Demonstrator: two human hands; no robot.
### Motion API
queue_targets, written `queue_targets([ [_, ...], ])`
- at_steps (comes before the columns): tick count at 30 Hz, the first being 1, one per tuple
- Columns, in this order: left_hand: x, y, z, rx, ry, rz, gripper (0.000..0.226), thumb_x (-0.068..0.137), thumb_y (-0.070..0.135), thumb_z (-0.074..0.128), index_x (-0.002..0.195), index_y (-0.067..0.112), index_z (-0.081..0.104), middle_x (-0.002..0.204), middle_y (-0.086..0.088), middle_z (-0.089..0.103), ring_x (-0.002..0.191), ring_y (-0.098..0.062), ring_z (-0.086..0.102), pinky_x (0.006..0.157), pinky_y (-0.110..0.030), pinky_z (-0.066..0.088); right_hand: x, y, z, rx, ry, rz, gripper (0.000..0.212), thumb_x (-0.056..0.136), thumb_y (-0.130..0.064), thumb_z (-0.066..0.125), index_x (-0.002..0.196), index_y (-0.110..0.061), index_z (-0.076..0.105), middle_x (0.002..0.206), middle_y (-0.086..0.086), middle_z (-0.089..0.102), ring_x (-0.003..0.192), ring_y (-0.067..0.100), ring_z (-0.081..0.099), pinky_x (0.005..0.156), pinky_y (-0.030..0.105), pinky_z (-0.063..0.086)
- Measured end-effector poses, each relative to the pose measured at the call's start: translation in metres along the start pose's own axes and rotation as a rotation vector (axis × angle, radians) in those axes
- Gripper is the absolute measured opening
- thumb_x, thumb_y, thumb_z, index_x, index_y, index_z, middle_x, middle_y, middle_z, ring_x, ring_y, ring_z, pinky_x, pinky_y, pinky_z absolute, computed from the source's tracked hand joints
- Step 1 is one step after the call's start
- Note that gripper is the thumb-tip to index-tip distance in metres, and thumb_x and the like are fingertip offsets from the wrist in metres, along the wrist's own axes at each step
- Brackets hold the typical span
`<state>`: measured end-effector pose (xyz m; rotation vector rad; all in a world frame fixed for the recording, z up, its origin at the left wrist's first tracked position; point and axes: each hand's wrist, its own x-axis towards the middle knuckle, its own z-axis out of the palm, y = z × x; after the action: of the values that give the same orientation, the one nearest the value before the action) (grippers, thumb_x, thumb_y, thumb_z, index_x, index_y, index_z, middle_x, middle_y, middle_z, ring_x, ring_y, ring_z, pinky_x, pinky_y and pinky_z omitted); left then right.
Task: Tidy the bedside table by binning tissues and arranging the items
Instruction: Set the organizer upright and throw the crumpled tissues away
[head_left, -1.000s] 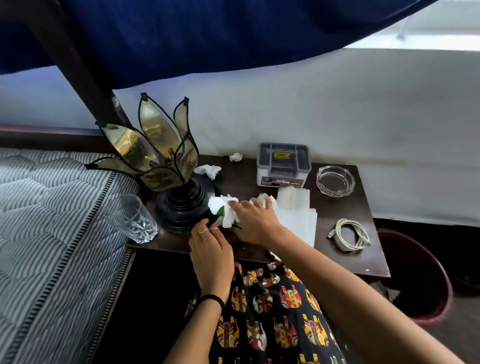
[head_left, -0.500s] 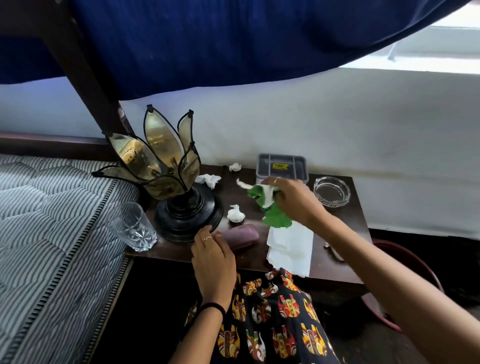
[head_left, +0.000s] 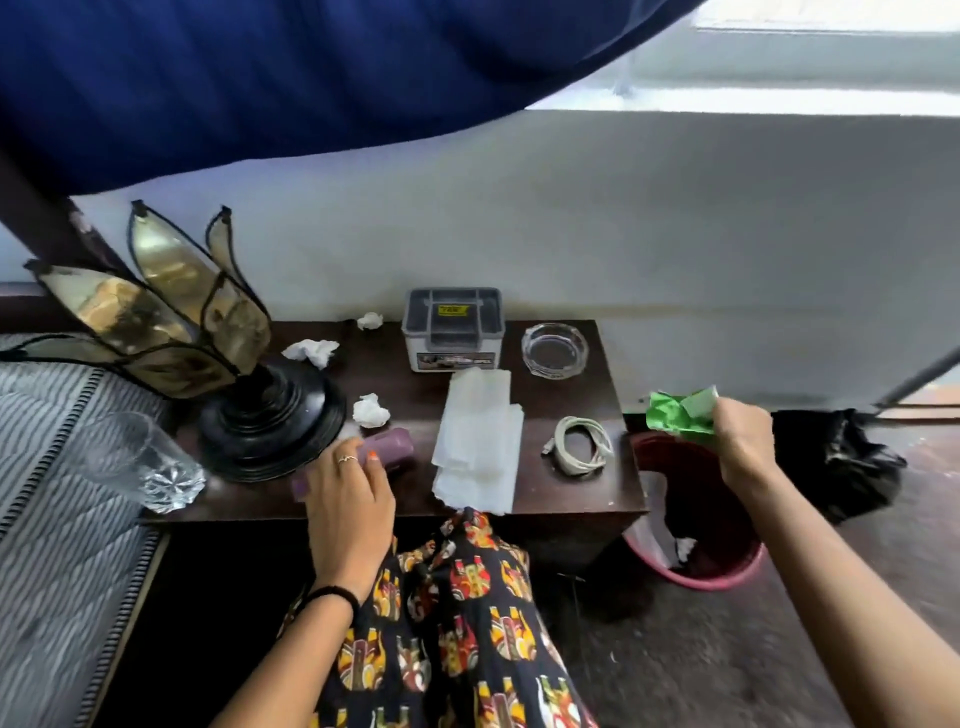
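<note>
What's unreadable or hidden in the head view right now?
- Purple case: near end lies under the left hand; full shape hidden.
- Red bin: inside is dark, and the wooden table corner covers its near-left part; contents unclear.
- Green wrapper in the right hand: print blurred, fingers cover one end.
- Grey box label: text too small.
- Petal lamp: left petal cut off by the frame edge.
</note>
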<state>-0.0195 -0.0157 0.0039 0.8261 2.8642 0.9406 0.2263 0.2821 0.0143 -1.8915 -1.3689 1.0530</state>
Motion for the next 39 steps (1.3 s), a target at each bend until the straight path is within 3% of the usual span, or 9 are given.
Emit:
queue_targets([
  [7, -0.003, 0.004, 0.009, 0.121, -0.11, 0.058, 0.023, 0.09, 0.014, 0.051, 0.11, 0.003, 0.057, 0.12, -0.015, 0.054, 0.114, -0.033, 0.047, 0.094, -0.047, 0.042, 0.018, 0.081, -0.003, 0.532, -0.163, 0.479, 0.037, 0.089, 0.0, 0.031, 0.116, 0.005, 0.056, 0.1, 0.028, 0.061, 0.095, 0.032, 0.06, 0.087, 0.034, 0.054],
  [10, -0.003, 0.004, 0.01, 0.139, -0.118, 0.085, 0.02, 0.09, 0.012, 0.052, 0.107, 0.003, 0.059, 0.119, -0.015, 0.055, 0.113, -0.032, 0.047, 0.095, -0.045, 0.041, 0.017, 0.097, -0.001, 0.533, -0.167, 0.563, 0.034, 0.098, -0.014, 0.026, 0.125, -0.01, 0.048, 0.077, 0.012, 0.061, 0.072, 0.021, 0.054, 0.064, 0.027, 0.057],
  [13, -0.003, 0.005, 0.011, 0.129, -0.125, 0.082, 0.019, 0.09, 0.012, 0.051, 0.106, 0.004, 0.059, 0.119, -0.014, 0.055, 0.114, -0.031, 0.047, 0.096, -0.045, 0.041, 0.017, 0.102, 0.003, 0.541, -0.129, 0.568, 0.044, 0.102, -0.024, 0.026, 0.138, -0.003, 0.039, 0.122, 0.019, 0.056, 0.11, 0.033, 0.056, 0.101, 0.041, 0.042],
  [16, -0.003, 0.006, 0.01, 0.125, -0.129, 0.076, 0.018, 0.089, 0.011, 0.052, 0.105, 0.005, 0.06, 0.117, -0.013, 0.056, 0.113, -0.031, 0.047, 0.095, -0.045, 0.04, 0.016, 0.096, 0.004, 0.527, -0.115, 0.535, 0.046, 0.102, -0.029, 0.03, 0.142, -0.006, 0.034, 0.15, 0.012, 0.036, 0.136, 0.03, 0.038, 0.107, 0.05, 0.035],
  [20, -0.003, 0.008, 0.008, 0.12, -0.129, 0.06, 0.018, 0.089, 0.011, 0.053, 0.104, 0.006, 0.061, 0.116, -0.012, 0.057, 0.11, -0.03, 0.048, 0.092, -0.044, 0.041, 0.018, 0.074, 0.013, 0.506, -0.13, 0.471, 0.054, 0.101, -0.034, 0.034, 0.145, -0.004, 0.027, 0.153, 0.015, 0.03, 0.133, 0.041, 0.038, 0.107, 0.048, 0.038],
  [26, -0.004, 0.006, 0.004, 0.102, -0.127, 0.04, 0.017, 0.09, 0.014, 0.051, 0.103, 0.009, 0.061, 0.114, -0.008, 0.056, 0.109, -0.027, 0.048, 0.092, -0.043, 0.042, -0.015, -0.004, 0.037, 0.227, -0.054, -0.007, 0.042, 0.092, -0.026, 0.04, 0.105, 0.008, 0.062, 0.084, 0.014, 0.058, 0.083, 0.028, 0.052, 0.09, 0.045, 0.046],
  [32, -0.002, 0.001, 0.001, 0.077, -0.103, 0.016, 0.018, 0.09, 0.016, 0.051, 0.105, 0.013, 0.06, 0.116, -0.004, 0.056, 0.11, -0.024, 0.049, 0.093, -0.04, 0.043, -0.1, -0.069, 0.087, 0.078, -0.16, -0.664, 0.019, 0.091, -0.01, 0.052, 0.098, -0.003, 0.068, 0.105, 0.017, 0.062, 0.097, 0.022, 0.057, 0.088, 0.023, 0.042],
  [36, 0.0, 0.0, 0.001, 0.09, -0.106, -0.019, 0.021, 0.09, 0.017, 0.052, 0.109, 0.011, 0.059, 0.122, -0.006, 0.055, 0.114, -0.026, 0.049, 0.095, -0.041, 0.041, -0.146, -0.083, 0.136, -0.192, -0.592, -1.006, 0.026, 0.09, 0.002, 0.051, 0.111, -0.002, 0.066, 0.122, 0.016, 0.056, 0.107, 0.026, 0.058, 0.095, 0.029, 0.048],
  [39, -0.001, 0.003, 0.003, 0.112, -0.131, -0.022, 0.025, 0.09, 0.018, 0.051, 0.113, 0.01, 0.057, 0.126, -0.006, 0.053, 0.117, -0.026, 0.047, 0.096, -0.041, 0.042, -0.165, -0.085, 0.169, -0.449, -0.93, -1.087, 0.043, 0.087, 0.013, 0.045, 0.125, -0.002, 0.059, 0.142, 0.014, 0.045, 0.125, 0.026, 0.05, 0.099, 0.006, 0.033],
])
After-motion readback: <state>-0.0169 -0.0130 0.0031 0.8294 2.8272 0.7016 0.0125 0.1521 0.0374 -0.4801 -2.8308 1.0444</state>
